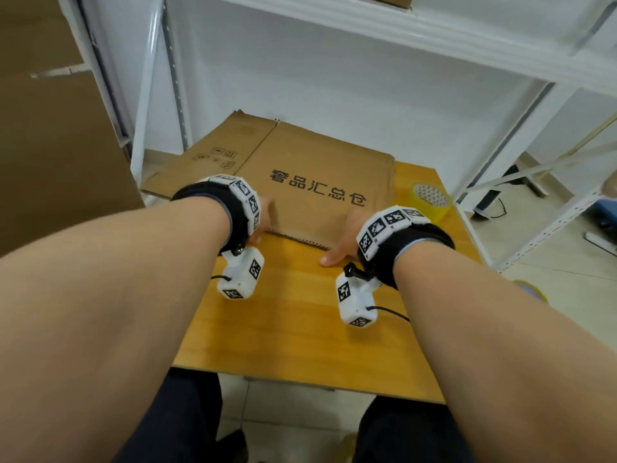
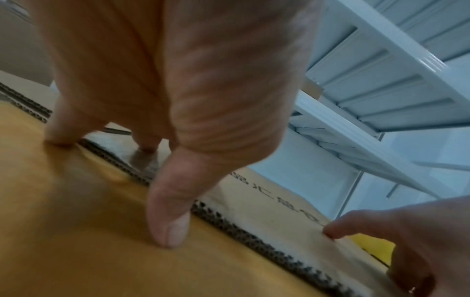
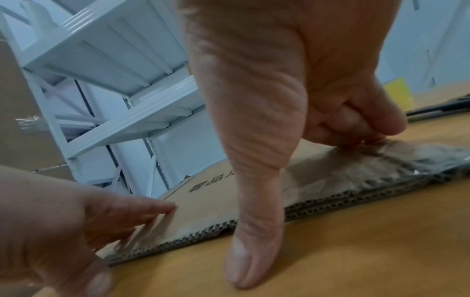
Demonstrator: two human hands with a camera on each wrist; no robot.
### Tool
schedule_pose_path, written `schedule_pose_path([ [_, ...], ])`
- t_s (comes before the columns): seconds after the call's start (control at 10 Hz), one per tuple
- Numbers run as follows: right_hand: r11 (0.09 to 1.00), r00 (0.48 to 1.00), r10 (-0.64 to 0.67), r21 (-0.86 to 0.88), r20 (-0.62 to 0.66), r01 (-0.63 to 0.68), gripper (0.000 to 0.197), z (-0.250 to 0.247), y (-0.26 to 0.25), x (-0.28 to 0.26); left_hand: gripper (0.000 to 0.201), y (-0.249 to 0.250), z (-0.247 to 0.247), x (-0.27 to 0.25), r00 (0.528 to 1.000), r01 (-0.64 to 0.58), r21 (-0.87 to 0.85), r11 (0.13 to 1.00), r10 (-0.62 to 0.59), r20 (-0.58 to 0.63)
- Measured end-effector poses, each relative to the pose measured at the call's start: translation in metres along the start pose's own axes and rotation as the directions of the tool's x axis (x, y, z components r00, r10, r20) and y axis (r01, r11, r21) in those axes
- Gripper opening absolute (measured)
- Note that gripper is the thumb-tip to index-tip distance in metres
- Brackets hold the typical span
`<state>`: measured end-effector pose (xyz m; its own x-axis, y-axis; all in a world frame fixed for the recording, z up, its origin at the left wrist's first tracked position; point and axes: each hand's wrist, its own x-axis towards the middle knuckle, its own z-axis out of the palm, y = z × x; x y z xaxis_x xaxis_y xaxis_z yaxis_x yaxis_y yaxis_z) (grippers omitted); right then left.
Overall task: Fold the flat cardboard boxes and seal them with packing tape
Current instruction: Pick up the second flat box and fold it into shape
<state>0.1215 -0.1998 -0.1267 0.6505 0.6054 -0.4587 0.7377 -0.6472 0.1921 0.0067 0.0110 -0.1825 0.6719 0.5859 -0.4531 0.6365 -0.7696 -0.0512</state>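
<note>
A flat brown cardboard box point(image 1: 317, 168) with black printed characters lies on the wooden table point(image 1: 300, 312). Both of my hands are at its near edge. My left hand point(image 1: 263, 215) lays straight fingers point(image 3: 142, 207) on top of the cardboard, its thumb point(image 2: 170, 221) standing on the table against the corrugated edge. My right hand point(image 1: 347, 235) is at the near right corner. Its curled fingers point(image 3: 356, 124) press on the cardboard and its thumb point(image 3: 249, 241) comes down across the edge onto the table. A yellow roll of packing tape point(image 1: 430, 198) lies to the right of the box.
White metal shelving point(image 1: 434, 28) rises behind and to the right of the table. A large brown cardboard sheet point(image 1: 50, 145) stands at the left. The table's near edge is just above my knees, with bare wood between it and the box.
</note>
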Motion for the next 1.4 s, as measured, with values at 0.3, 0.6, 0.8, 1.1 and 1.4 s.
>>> schedule_pose_path([
  [0.3, 1.0, 0.992, -0.027, 0.004, -0.125, 0.028, 0.092, -0.012, 0.01, -0.033, 0.135, 0.016, -0.02, -0.065, 0.98, 0.165, 0.009, 0.986, -0.162, -0.117],
  [0.6, 0.991, 0.963, -0.135, -0.011, -0.235, 0.137, 0.085, -0.004, 0.024, -0.04, 0.119, 0.01, -0.018, -0.077, 0.944, 0.143, -0.149, 0.978, -0.18, -0.276],
  [0.8, 0.984, 0.938, -0.179, -0.047, -0.297, 0.173, 0.081, -0.009, 0.028, -0.044, 0.095, 0.012, -0.025, -0.08, 0.926, 0.148, -0.092, 0.985, -0.171, -0.336],
  [1.1, 0.985, 0.807, -0.165, -0.05, -0.567, 0.166, 0.069, -0.042, 0.035, -0.057, 0.07, 0.011, -0.072, -0.119, 0.936, 0.133, -0.023, 0.991, -0.133, -0.325],
  [1.4, 0.45, 0.641, 0.495, 0.804, -0.587, 0.389, 0.08, -0.052, 0.067, -0.053, 0.051, 0.021, -0.114, -0.159, 0.773, 0.089, -0.249, 0.964, -0.225, -0.593],
])
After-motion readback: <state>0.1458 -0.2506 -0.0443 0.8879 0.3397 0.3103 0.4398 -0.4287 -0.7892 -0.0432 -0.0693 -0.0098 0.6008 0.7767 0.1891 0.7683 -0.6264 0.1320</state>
